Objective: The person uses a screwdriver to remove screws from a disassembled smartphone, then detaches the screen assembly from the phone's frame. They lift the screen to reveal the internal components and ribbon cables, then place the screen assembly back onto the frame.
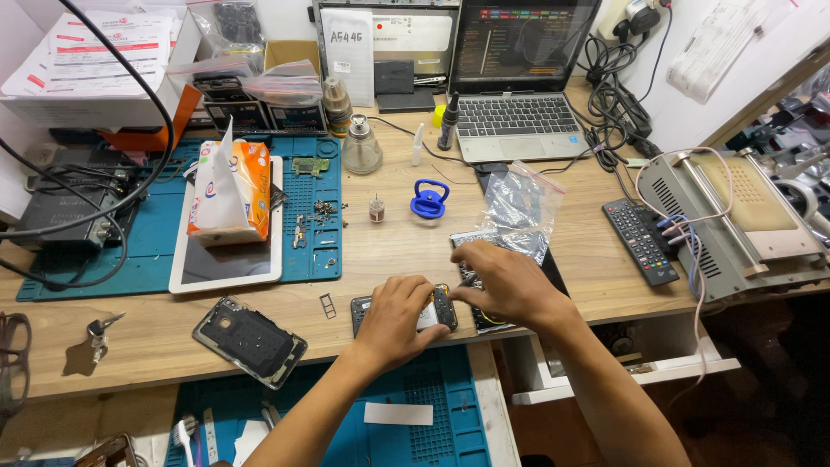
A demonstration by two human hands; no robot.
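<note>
Both hands, L (393, 316) & R (510, 285), grip opened phone (437, 310) near desk edge (415, 346); bare wood left.

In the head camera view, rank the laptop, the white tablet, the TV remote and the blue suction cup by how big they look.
Largest to smallest:
1. laptop
2. white tablet
3. TV remote
4. blue suction cup

opened phone (437, 309): mostly hidden under left hand (395, 318) | eyeglasses (13, 359): cut by left edge | laptop (519, 78): screen text unreadable

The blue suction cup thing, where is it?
In the head view, the blue suction cup sits mid-desk, in front of the laptop, between a small bottle and a clear plastic bag.
</note>
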